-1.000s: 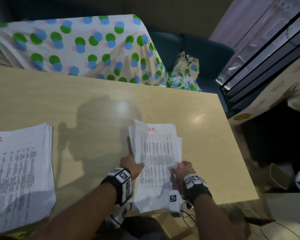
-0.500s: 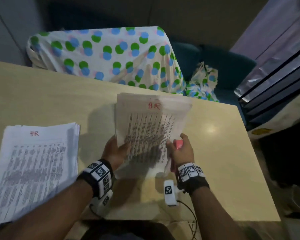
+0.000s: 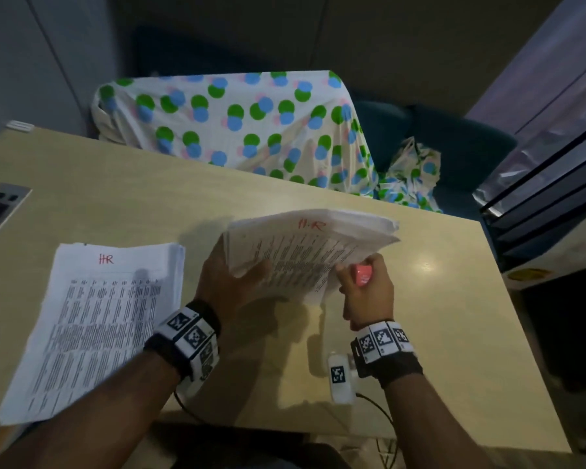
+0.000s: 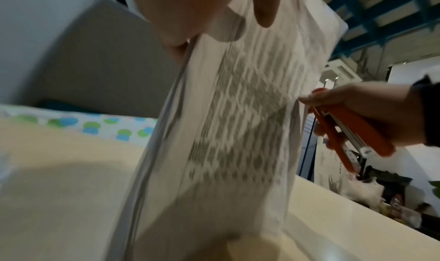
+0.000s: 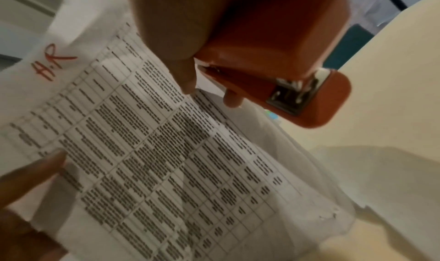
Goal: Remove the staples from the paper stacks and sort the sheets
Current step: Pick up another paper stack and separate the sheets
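**Loose sheaf in the air, stapler sharing the right hand**

Your right hand (image 3: 366, 292) is the weak point. Its fingers are curled round the stapler (image 3: 363, 273) and, judging by the right wrist view, only the thumb and one fingertip pinch the sheaf's (image 3: 305, 255) edge. If that thin pinch slips, the corner at 5 o'clock will likely drop and the pages fan out. The stapler's metal nose (image 5: 289, 95) sits just beside the paper edge, so a careless turn of the wrist could snag or tear a sheet.

Your left hand (image 3: 232, 282) grips the sheaf at its 8 o'clock edge, thumb (image 3: 254, 270) on the printed face, fingers behind and hidden. The sheaf is clear of the table (image 3: 115, 211), tilted, with the red "HR" mark toward 12 o'clock. The pages look loose and staggered at the far edge, so a jolt could spill them. Whether any staple remains, you cannot tell from here.

The pile (image 3: 95, 319) lies flat at 9 o'clock, well apart from both hands. If you carry the sheaf there one-handed, it may sag and land skewed across it.
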`<action>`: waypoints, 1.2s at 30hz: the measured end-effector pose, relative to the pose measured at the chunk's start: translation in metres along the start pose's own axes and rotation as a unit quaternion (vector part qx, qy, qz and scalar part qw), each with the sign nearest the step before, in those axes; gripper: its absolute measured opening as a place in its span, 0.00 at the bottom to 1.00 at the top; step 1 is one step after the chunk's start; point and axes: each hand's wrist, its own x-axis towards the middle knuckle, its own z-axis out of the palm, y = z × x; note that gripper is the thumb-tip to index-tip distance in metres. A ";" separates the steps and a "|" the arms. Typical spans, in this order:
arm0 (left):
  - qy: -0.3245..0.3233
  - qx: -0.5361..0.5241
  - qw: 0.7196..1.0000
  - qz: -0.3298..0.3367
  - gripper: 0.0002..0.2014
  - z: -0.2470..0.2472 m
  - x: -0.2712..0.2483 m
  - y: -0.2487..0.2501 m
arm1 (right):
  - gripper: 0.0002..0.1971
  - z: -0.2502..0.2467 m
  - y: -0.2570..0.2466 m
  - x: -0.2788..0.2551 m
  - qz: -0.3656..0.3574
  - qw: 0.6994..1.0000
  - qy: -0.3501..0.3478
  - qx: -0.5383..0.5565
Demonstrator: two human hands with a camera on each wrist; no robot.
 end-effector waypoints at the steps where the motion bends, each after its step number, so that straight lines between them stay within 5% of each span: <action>1: 0.007 -0.014 0.999 0.031 0.31 -0.003 0.002 0.009 | 0.21 -0.003 -0.003 0.001 -0.011 1.000 0.003 -0.003; 4: 0.007 -0.035 0.987 0.156 0.41 -0.009 0.008 0.028 | 0.25 -0.013 -0.017 0.001 -0.050 0.998 0.021 -0.008; 10: 0.024 0.036 0.950 0.310 0.32 -0.005 0.014 0.038 | 0.44 -0.028 -0.044 -0.003 -0.126 0.991 0.031 0.014; 15: 0.000 0.050 0.943 0.330 0.07 0.000 0.011 0.047 | 0.22 -0.023 -0.050 0.001 -0.105 0.991 0.063 0.051; 19: 0.017 0.011 0.969 0.246 0.10 0.005 0.007 0.045 | 0.14 -0.018 -0.049 -0.003 -0.079 0.991 0.065 0.090; 22: 0.057 0.049 0.956 0.284 0.29 0.005 0.006 0.041 | 0.15 -0.018 -0.046 -0.005 -0.071 0.991 0.050 0.103; 27: 0.012 0.026 0.941 0.336 0.15 0.004 0.006 0.043 | 0.15 -0.017 -0.048 -0.004 -0.065 0.994 0.048 0.080; 33: 0.044 -0.072 0.983 0.162 0.21 0.006 0.001 0.048 | 0.16 -0.013 -0.050 -0.001 -0.049 0.994 0.054 0.080; 36: 0.037 -0.118 0.989 0.083 0.14 0.006 0.002 0.046 | 0.18 -0.012 -0.050 0.001 -0.043 0.995 0.056 0.065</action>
